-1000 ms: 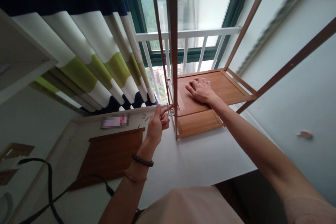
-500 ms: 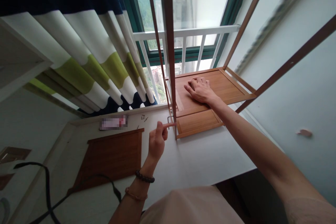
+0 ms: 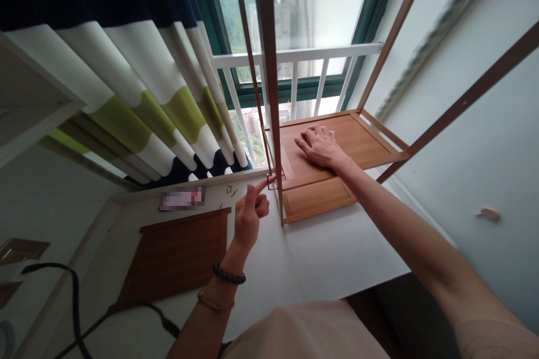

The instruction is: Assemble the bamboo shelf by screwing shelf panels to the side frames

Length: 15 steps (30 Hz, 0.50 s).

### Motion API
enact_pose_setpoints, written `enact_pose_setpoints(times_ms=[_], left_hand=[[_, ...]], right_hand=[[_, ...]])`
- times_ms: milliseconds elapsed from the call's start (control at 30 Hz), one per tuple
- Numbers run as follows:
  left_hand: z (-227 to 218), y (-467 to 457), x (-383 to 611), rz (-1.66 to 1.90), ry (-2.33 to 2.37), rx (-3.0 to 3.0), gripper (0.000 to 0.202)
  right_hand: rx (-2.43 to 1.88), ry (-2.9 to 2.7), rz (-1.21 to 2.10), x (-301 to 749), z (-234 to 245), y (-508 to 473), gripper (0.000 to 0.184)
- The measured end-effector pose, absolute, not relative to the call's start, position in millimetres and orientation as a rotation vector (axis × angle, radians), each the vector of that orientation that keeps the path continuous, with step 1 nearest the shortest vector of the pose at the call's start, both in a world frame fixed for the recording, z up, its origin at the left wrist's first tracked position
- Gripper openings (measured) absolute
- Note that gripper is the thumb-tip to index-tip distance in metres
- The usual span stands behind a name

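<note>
A brown wooden shelf rack stands on the white desk (image 3: 320,258), with a thin upright post (image 3: 273,95) on its left. A small bent hex key (image 3: 268,184) sits at this post, just below the level of the upper shelf board (image 3: 366,137). My left hand (image 3: 247,217) has its index finger stretched out against the hex key, while its other fingers are curled with nothing visible in them. Spread over the upper board, my right hand (image 3: 320,148) rests palm down. The lower board (image 3: 318,201) lies beneath it.
Left on the desk lies a loose brown wooden panel (image 3: 179,252). Behind it are several small screws (image 3: 229,190) and a flat pixelated item (image 3: 182,198). A black cable (image 3: 76,291) runs at lower left. Curtains (image 3: 168,106) and a white railing (image 3: 328,53) border the window.
My left index finger has moved up and away from me, and the hex key's arm appears to have turned with it. My right hand stays on the board.
</note>
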<state>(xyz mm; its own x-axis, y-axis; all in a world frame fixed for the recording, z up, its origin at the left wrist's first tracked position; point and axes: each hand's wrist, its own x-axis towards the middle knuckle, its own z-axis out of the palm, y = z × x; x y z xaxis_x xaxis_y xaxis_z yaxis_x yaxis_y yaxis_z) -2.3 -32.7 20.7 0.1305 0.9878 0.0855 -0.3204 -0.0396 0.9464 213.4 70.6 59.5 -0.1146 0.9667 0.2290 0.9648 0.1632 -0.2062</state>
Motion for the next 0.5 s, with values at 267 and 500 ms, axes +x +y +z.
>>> enact_pose_setpoints(times_ms=[267, 500], left_hand=[[-3.3, -46.4, -5.4, 1.167, 0.906, 1.121, 0.066], [14.6, -20.2, -4.5, 1.154, 1.209, 1.199, 0.067]], right_hand=[[-1.85, -2.136, 0.007, 214.0, 59.5, 71.2, 0.058], [-1.857, -2.134, -0.002, 213.7, 58.1, 71.7, 0.058]])
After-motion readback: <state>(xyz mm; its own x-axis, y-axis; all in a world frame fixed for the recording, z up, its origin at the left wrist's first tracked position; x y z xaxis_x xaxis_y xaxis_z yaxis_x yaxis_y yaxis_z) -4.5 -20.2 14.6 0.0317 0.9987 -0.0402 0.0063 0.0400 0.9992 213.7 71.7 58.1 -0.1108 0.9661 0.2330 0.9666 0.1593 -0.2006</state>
